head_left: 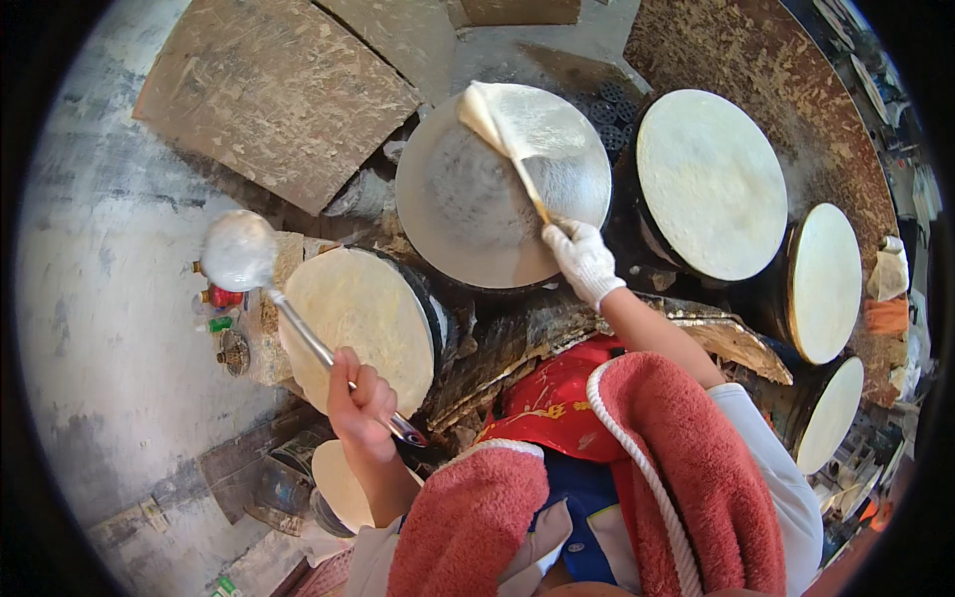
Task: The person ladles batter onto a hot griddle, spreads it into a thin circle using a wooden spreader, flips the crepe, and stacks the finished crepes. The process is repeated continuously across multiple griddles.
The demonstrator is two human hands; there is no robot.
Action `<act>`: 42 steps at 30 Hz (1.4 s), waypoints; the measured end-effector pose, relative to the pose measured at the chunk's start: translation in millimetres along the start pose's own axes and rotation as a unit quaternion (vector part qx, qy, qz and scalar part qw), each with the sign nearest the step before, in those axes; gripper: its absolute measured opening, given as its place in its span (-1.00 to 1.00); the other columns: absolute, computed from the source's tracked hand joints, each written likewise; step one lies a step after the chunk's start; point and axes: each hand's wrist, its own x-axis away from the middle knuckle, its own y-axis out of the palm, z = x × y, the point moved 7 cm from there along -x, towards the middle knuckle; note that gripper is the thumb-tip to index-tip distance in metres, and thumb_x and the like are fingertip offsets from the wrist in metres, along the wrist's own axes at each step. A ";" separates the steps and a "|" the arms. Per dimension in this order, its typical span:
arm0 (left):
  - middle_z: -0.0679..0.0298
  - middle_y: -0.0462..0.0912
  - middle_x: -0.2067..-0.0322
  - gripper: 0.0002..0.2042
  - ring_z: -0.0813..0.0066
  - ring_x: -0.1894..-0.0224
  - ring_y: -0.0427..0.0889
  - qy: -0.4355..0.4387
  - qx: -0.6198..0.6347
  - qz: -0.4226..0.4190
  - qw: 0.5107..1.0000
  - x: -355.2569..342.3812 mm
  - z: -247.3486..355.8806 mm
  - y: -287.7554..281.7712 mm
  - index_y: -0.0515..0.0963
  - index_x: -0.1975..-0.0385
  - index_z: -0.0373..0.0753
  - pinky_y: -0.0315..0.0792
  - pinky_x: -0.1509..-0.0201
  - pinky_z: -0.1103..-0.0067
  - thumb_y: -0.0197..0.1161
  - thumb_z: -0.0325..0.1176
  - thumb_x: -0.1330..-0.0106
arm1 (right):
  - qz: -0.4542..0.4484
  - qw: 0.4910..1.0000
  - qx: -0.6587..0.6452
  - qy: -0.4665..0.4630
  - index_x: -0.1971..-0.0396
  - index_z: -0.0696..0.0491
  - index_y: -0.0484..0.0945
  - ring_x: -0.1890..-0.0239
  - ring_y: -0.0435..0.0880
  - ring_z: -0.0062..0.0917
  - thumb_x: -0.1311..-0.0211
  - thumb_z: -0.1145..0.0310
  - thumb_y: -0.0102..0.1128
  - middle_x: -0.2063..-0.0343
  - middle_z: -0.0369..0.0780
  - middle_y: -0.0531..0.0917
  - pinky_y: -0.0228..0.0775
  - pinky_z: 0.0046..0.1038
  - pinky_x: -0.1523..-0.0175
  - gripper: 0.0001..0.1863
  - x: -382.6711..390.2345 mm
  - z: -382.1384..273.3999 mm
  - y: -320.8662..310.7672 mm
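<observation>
A metal ladle (311, 332) is gripped in my bare left hand (362, 400), its round bowl held out over the left side, past the left round griddle. My right hand (584, 263), in a white glove, is closed on the wooden handle of a brush (530, 187) with a wide pale head. That head lies over the far edge of the middle round griddle (453, 214). A thin, wet-looking whitish layer (542, 117) covers the griddle's upper right part, and the rest looks grey. On the left griddle lies a pale round sheet (353, 313), under and beside the ladle's handle.
Pale round sheets (711, 184) (824, 284) (832, 416) cover more griddles curving along the right. A spattered brown board (274, 95) leans at far left. Small bottles (224, 297) stand beside the left griddle. Perforated black cylinders (609, 107) sit behind the middle griddle.
</observation>
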 end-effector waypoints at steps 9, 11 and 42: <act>0.53 -0.02 0.83 -0.65 0.71 0.86 -0.10 0.033 0.042 0.048 0.997 19.3 -4.2 -6.1 0.18 0.55 -0.05 -0.10 0.84 0.65 -0.22 -0.12 -0.55 | 0.008 0.996 0.068 -0.052 -0.09 0.13 0.52 0.09 0.68 -0.33 -0.29 0.22 0.10 0.14 0.00 0.68 0.44 -0.43 -0.05 -0.57 -64.7 -27.3 -66.0; 0.53 -0.02 0.83 -0.64 0.71 0.86 -0.10 0.035 0.052 0.079 0.995 21.5 -9.3 -8.4 0.18 0.56 -0.05 -0.11 0.83 0.66 -0.23 -0.12 -0.56 | -0.098 0.978 0.181 -0.041 -0.08 0.10 0.53 0.06 0.67 -0.28 -0.29 0.19 0.09 0.13 0.02 0.67 0.42 -0.40 -0.07 -0.56 -63.6 -26.5 -42.6; 0.54 -0.04 0.83 -0.66 0.73 0.86 -0.10 0.107 0.177 0.237 0.949 100.5 -93.6 14.4 0.19 0.54 -0.06 -0.14 0.84 0.67 -0.23 -0.14 -0.56 | -0.405 0.833 0.281 -0.251 0.02 0.11 0.60 0.19 0.71 -0.32 -0.20 0.20 0.13 0.24 0.00 0.69 0.49 -0.43 0.03 -0.59 -131.7 -67.7 -41.1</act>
